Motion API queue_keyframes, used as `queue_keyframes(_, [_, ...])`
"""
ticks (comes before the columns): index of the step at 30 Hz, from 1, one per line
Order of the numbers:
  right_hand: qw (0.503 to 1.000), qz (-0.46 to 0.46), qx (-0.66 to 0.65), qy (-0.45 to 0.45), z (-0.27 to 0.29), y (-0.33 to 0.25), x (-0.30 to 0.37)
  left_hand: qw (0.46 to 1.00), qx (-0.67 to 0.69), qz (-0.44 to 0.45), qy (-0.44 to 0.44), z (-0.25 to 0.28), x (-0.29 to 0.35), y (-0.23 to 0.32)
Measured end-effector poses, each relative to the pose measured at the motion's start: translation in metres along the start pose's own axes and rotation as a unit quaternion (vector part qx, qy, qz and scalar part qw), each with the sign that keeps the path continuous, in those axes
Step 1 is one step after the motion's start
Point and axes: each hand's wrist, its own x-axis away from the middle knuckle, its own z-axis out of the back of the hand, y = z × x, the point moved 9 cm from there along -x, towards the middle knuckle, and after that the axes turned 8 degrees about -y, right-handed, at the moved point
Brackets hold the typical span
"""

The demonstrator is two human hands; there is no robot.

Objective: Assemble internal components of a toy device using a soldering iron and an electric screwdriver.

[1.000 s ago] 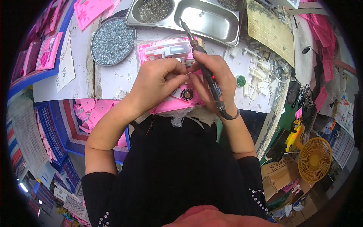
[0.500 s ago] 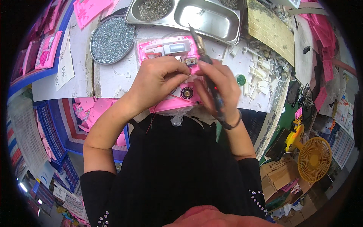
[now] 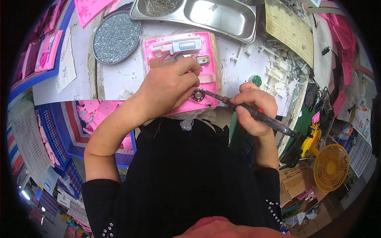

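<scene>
A pink plastic housing (image 3: pixel 210 45) lies on the bench with its inner side up. It holds a white and grey part (image 3: pixel 186 45), thin coloured wires and a small round black speaker (image 3: pixel 197 94). My right hand (image 3: pixel 256 107) grips a soldering iron (image 3: pixel 254 113), its thin tip at the speaker's right edge. Over the housing's left side rests my left hand (image 3: pixel 170 85), fingers pinched beside the speaker; what they hold is hidden. A thin red wire hangs below that hand.
A round tray of small screws (image 3: pixel 117 37) stands at the left, a metal compartment tray (image 3: pixel 222 20) at the back. White plastic parts (image 3: pixel 278 73) and a green round piece (image 3: pixel 256 81) lie to the right. A yellow fan (image 3: pixel 331 166) is at lower right.
My right hand has moved down and right, and the soldering iron has swung from pointing away to pointing left at the speaker. My left hand has shifted slightly, still pinched.
</scene>
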Motion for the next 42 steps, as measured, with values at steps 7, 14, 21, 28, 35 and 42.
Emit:
queue_keyframes(7, [1.000,0.016,0.012,-0.011,-0.003,-0.004,-0.007,1.000,-0.016,-0.004,0.007,-0.001,0.002,0.002])
queue_keyframes(14, [1.000,0.014,0.014,-0.021,-0.004,-0.004,-0.008,1.000,-0.014,-0.002,0.003,-0.002,0.002,0.002])
queue_keyframes(21, [0.999,0.021,0.032,-0.032,-0.006,-0.009,-0.012,1.000,-0.010,0.001,-0.001,-0.002,0.001,0.001])
queue_keyframes(28, [0.994,0.064,0.068,-0.054,-0.011,-0.019,-0.015,1.000,-0.013,0.001,-0.001,-0.001,0.000,0.003])
queue_keyframes(35, [0.994,0.059,0.069,-0.052,-0.009,-0.021,-0.015,1.000,-0.023,-0.005,0.006,-0.001,0.001,0.004])
queue_keyframes(42, [0.996,0.080,0.034,0.017,0.022,-0.024,0.004,1.000,-0.012,-0.007,0.016,0.000,0.002,0.003])
